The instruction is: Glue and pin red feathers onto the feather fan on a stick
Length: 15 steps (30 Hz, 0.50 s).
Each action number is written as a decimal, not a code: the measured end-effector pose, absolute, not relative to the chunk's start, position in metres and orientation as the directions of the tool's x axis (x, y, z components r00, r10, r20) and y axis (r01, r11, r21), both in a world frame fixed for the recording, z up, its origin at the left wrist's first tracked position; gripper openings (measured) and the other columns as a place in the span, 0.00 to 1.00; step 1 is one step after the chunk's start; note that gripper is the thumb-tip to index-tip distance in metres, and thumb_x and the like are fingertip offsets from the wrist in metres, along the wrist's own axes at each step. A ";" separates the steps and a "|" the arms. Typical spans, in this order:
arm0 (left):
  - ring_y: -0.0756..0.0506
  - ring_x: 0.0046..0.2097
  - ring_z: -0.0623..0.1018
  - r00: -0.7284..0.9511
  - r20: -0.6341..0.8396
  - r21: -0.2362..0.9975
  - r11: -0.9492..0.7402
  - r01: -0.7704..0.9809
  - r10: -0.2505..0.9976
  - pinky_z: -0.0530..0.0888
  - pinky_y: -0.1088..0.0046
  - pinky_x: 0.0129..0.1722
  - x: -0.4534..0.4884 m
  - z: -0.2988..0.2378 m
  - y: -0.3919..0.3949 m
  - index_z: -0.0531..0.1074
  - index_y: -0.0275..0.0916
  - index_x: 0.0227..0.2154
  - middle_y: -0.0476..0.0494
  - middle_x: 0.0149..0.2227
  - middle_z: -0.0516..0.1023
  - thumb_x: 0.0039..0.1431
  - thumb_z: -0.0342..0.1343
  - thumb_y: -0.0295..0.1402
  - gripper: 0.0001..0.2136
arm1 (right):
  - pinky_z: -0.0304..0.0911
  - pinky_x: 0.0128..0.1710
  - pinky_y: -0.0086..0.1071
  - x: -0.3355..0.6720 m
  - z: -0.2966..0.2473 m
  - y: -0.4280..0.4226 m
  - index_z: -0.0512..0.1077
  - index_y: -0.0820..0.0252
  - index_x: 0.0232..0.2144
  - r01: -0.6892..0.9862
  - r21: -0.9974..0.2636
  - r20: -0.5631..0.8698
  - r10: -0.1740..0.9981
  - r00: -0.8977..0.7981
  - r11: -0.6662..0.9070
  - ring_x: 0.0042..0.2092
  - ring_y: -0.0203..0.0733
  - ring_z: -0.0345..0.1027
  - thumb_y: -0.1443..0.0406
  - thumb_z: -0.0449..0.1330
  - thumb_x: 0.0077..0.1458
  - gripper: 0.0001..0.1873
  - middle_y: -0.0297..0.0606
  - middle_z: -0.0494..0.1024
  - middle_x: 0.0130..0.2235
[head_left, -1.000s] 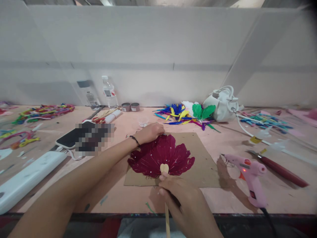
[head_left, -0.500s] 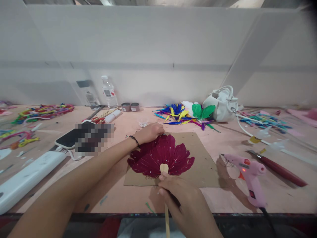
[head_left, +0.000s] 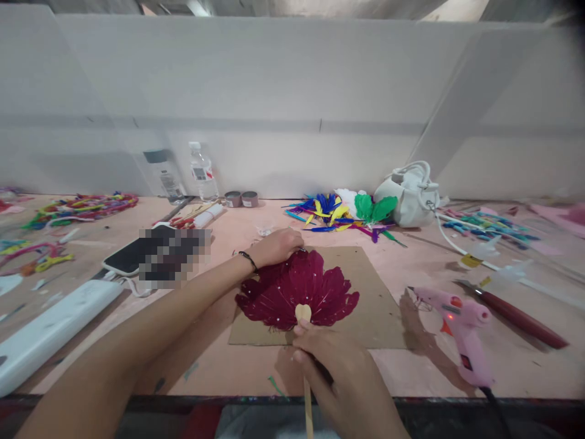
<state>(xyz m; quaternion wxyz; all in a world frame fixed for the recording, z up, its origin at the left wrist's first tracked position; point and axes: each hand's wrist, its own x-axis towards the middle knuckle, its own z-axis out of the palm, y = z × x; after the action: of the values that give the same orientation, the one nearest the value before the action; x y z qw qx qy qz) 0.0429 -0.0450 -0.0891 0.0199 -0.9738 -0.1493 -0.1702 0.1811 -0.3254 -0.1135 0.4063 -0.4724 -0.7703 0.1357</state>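
A fan of dark red feathers point(head_left: 299, 288) dotted with small white beads lies on a brown cardboard sheet point(head_left: 365, 292). Its wooden stick point(head_left: 305, 341) runs toward me. My right hand point(head_left: 340, 381) is closed around that stick just below the feathers. My left hand point(head_left: 275, 245) reaches across and rests at the fan's far top edge, fingers curled and pinched on something I cannot make out.
A pink glue gun point(head_left: 461, 326) stands at the right, a red-handled tool point(head_left: 516, 314) beyond it. Loose coloured feathers point(head_left: 342, 213) and a white bag point(head_left: 411, 195) sit at the back. Left: a phone point(head_left: 125, 256), a white power strip point(head_left: 50, 332), water bottles point(head_left: 201, 171), coloured pipe cleaners point(head_left: 77, 206).
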 end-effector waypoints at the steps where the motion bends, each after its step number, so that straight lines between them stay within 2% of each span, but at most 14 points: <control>1: 0.42 0.43 0.79 0.897 0.340 0.019 -0.956 0.294 0.282 0.73 0.65 0.47 0.043 -0.088 -0.045 0.80 0.37 0.36 0.39 0.37 0.81 0.66 0.52 0.23 0.10 | 0.74 0.55 0.40 0.181 -0.113 -0.325 0.78 0.57 0.47 0.617 -0.595 0.498 0.839 -0.220 0.515 0.53 0.47 0.80 0.70 0.55 0.67 0.12 0.41 0.84 0.51; 5: 0.42 0.44 0.79 0.881 0.373 0.044 -0.954 0.296 0.290 0.74 0.66 0.47 0.039 -0.074 -0.042 0.79 0.37 0.38 0.39 0.39 0.82 0.67 0.53 0.25 0.09 | 0.74 0.54 0.39 0.181 -0.112 -0.325 0.78 0.56 0.46 0.615 -0.601 0.495 0.842 -0.214 0.510 0.52 0.46 0.80 0.70 0.55 0.67 0.13 0.40 0.85 0.50; 9: 0.42 0.48 0.79 0.820 0.465 0.061 -0.937 0.345 0.332 0.73 0.65 0.49 0.028 -0.039 -0.039 0.77 0.37 0.45 0.38 0.46 0.82 0.70 0.50 0.29 0.10 | 0.74 0.54 0.38 0.181 -0.112 -0.325 0.78 0.55 0.45 0.615 -0.601 0.489 0.843 -0.222 0.511 0.51 0.45 0.80 0.70 0.55 0.66 0.13 0.39 0.85 0.50; 13: 0.43 0.43 0.78 0.649 0.611 0.053 -0.841 0.539 0.454 0.72 0.67 0.45 0.006 -0.002 -0.032 0.76 0.36 0.43 0.39 0.42 0.81 0.67 0.51 0.29 0.09 | 0.74 0.55 0.39 0.181 -0.113 -0.326 0.78 0.57 0.48 0.628 -0.599 0.478 0.851 -0.217 0.497 0.52 0.47 0.80 0.69 0.55 0.67 0.13 0.41 0.85 0.51; 15: 0.43 0.40 0.78 0.603 0.599 0.035 -0.769 0.638 0.527 0.71 0.69 0.42 -0.006 0.008 -0.026 0.76 0.36 0.42 0.41 0.39 0.81 0.65 0.54 0.30 0.08 | 0.74 0.55 0.39 0.181 -0.113 -0.326 0.78 0.56 0.47 0.624 -0.606 0.471 0.855 -0.217 0.493 0.53 0.47 0.80 0.69 0.55 0.67 0.13 0.40 0.85 0.51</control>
<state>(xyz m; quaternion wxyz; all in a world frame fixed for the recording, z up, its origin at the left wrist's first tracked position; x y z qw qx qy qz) -0.0055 -0.0262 0.0075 0.0918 -0.8904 -0.3271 -0.3029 0.1805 -0.3260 -0.1135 0.3983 -0.4824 -0.7666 0.1449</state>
